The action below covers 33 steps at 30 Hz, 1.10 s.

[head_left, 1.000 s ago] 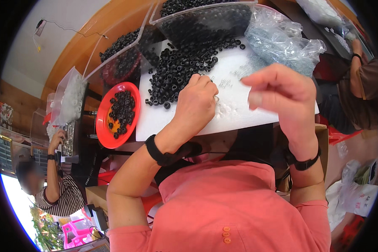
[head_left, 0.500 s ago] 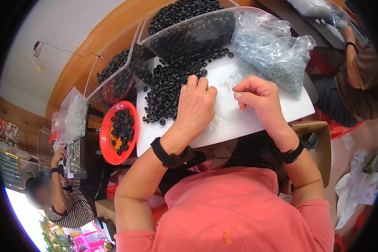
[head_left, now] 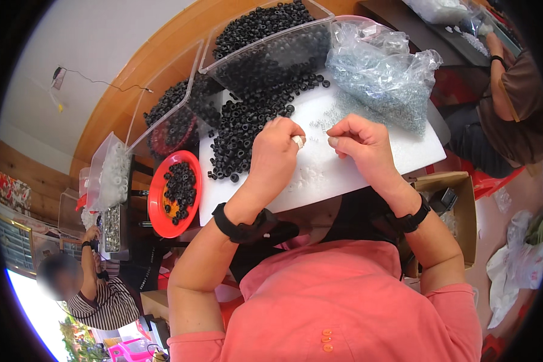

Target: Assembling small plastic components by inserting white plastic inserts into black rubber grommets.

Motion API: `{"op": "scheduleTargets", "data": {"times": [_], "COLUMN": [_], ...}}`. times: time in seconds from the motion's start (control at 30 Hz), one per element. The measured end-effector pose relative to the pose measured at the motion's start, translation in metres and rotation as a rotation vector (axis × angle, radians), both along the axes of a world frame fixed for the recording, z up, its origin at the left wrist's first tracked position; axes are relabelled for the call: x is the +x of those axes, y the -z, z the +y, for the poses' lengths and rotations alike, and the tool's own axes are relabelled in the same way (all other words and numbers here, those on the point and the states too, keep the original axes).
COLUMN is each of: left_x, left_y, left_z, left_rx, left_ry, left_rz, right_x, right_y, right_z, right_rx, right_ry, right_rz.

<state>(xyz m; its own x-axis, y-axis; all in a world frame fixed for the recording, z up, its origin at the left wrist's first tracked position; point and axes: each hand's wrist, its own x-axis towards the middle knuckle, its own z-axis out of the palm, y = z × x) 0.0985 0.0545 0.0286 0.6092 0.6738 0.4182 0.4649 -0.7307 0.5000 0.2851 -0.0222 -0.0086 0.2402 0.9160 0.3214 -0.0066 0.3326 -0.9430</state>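
My left hand rests on the white board, fingers curled, pinching a small pale part at its fingertips. My right hand sits just to its right, fingers bent over the board; whether it holds anything is hidden. A heap of black rubber rings lies on the board left of my left hand. Small clear parts are scattered below and between both hands.
A clear bin of black rings and a second bin stand behind. A plastic bag of greyish parts lies at right. A red bowl of rings sits left. One person works at lower left, another at right.
Both hands have come down onto the white board and moved closer together. The right hand, raised a second ago, now rests beside the left.
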Motion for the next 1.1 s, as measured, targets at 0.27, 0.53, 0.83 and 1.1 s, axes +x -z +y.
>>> {"op": "scheduleTargets", "data": {"times": [0.27,0.53,0.83,1.1], "left_x": [-0.011,-0.025,-0.056,-0.1], "left_y": [-0.012,0.007,0.015,0.019], "left_z": [-0.033,-0.045,-0.068,-0.078], "left_rx": [-1.188,-1.119,-1.142,-0.941], "left_ry": [0.073,0.089,0.022,-0.138], "left_rz": [-0.695,-0.95,-1.018,-0.814], "right_x": [-0.02,-0.046,-0.07,-0.097], "right_y": [-0.014,-0.02,-0.02,-0.005], "right_z": [-0.011,-0.017,-0.02,-0.019], "right_rx": [0.045,-0.053,-0.059,-0.055], "right_ry": [-0.149,-0.216,-0.33,-0.318], "right_rz": [0.029,0.078,0.016,-0.183]}}
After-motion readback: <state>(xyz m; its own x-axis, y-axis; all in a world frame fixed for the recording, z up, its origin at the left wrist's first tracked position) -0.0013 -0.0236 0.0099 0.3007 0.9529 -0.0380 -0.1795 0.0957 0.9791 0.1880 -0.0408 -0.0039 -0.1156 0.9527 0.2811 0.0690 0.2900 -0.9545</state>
